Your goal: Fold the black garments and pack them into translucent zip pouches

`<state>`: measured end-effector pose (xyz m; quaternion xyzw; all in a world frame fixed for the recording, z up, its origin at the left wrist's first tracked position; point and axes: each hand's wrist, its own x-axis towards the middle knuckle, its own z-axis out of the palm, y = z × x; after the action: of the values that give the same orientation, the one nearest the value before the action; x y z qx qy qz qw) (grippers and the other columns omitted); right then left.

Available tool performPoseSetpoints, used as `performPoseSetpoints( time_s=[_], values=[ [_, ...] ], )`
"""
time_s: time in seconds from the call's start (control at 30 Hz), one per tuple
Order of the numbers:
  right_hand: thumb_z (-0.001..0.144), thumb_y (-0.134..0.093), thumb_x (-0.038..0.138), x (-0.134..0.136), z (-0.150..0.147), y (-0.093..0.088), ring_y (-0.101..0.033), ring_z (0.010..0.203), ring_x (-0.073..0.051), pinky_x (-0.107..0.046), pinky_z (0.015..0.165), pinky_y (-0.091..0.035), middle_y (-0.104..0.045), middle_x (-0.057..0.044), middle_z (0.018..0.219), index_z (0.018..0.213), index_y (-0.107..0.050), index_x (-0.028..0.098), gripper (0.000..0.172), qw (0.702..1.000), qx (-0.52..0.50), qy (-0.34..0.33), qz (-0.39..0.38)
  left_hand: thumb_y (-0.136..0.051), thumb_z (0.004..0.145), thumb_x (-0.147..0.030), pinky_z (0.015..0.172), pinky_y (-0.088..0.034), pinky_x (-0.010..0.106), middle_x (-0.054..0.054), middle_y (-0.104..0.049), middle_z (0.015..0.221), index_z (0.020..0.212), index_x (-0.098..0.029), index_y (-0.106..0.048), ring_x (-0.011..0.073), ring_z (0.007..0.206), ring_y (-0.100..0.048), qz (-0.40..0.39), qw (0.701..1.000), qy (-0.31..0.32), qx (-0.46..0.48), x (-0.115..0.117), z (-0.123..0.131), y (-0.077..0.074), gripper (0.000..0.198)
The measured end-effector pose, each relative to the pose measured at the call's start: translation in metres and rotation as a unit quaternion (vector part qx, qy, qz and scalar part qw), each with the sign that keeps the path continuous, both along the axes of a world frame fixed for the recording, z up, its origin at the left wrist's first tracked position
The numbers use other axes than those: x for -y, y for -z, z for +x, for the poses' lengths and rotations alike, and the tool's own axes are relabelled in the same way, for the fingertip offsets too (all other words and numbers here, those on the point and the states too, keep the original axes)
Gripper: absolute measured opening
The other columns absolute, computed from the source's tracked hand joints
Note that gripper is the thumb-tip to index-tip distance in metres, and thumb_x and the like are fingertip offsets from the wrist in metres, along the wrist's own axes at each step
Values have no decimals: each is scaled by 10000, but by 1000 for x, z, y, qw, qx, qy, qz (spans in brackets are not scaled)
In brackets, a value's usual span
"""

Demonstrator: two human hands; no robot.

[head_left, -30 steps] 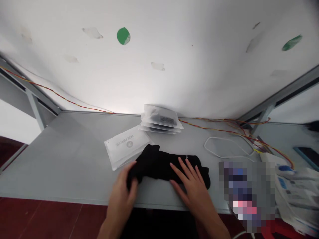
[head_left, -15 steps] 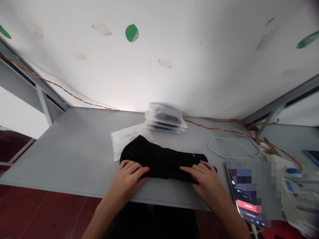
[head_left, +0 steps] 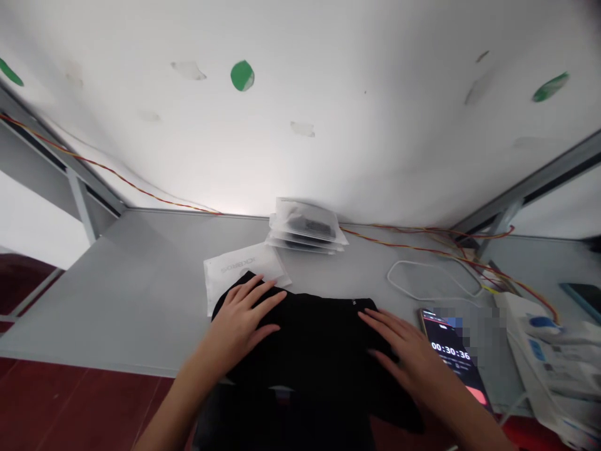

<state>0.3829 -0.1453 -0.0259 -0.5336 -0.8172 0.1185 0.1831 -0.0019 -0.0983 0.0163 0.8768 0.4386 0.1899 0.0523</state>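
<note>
Bare forearms (head_left: 176, 401), bare fingers (head_left: 270, 304), black clothing (head_left: 253, 432)

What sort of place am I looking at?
Likely a workstation, perhaps in a packing area: a grey tabletop has black fabric lying across its front edge and a stack of translucent packets at the back by the wall.

The head camera looks forward and down at both nearby hands (head_left: 238, 321) (head_left: 409, 347).

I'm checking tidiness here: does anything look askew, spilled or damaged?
No spill shows. The flat white printed pouch lies askew beside the stacked translucent white pouches, partly hidden by soft black fabric. The round green wall sticker has a pale lower-right patch, perhaps damage.
</note>
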Motion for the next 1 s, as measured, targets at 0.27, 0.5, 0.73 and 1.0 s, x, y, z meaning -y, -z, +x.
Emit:
performPoseSetpoints(
  time_s=[0.27, 0.5, 0.73, 1.0],
  values=[
    [1076, -393, 345, -46, -12, -32, -771, 906, -296, -472, 841, -604, -810, -91, 1002, 1309, -700, 230, 402, 983, -29, 154, 91, -550, 1074, -343, 801, -567, 434, 67, -793, 925, 1133, -210, -727, 286, 849, -757, 16, 983, -180, -32, -47, 29, -18, 229],
    [927, -696, 489, -13, -43, -28, -683, 1240, -345, -530, 1003, -578, -688, -76, 1428, 1542, -496, 325, 667, 998, 3, 19, 61, -518, 1070, -277, 1041, -573, 468, 94, -679, 1419, 1402, -222, -598, 286, 1278, -670, 37, 989, -137, 36, 5, 29, 3, 345],
    [1036, -430, 274, -46, -27, -21, -762, 1041, -284, -469, 903, -619, -784, -93, 1192, 1475, -580, 259, 464, 994, -23, 102, 27, -506, 1082, -359, 1195, -459, 563, 119, -486, 1629, 1582, -241, -438, 319, 1527, -434, -5, 995, -92, -34, 33, 25, 45, 518],
    [1072, -500, 361, -22, -81, -31, -655, 1293, -263, -464, 1105, -538, -659, -73, 1446, 1397, -631, 301, 356, 983, -91, 115, 114, -522, 1067, -336, 1206, -449, 542, 71, -384, 1696, 1640, -297, -344, 309, 1536, -420, -31, 993, -110, -28, 37, 28, 38, 601]
  ],
)
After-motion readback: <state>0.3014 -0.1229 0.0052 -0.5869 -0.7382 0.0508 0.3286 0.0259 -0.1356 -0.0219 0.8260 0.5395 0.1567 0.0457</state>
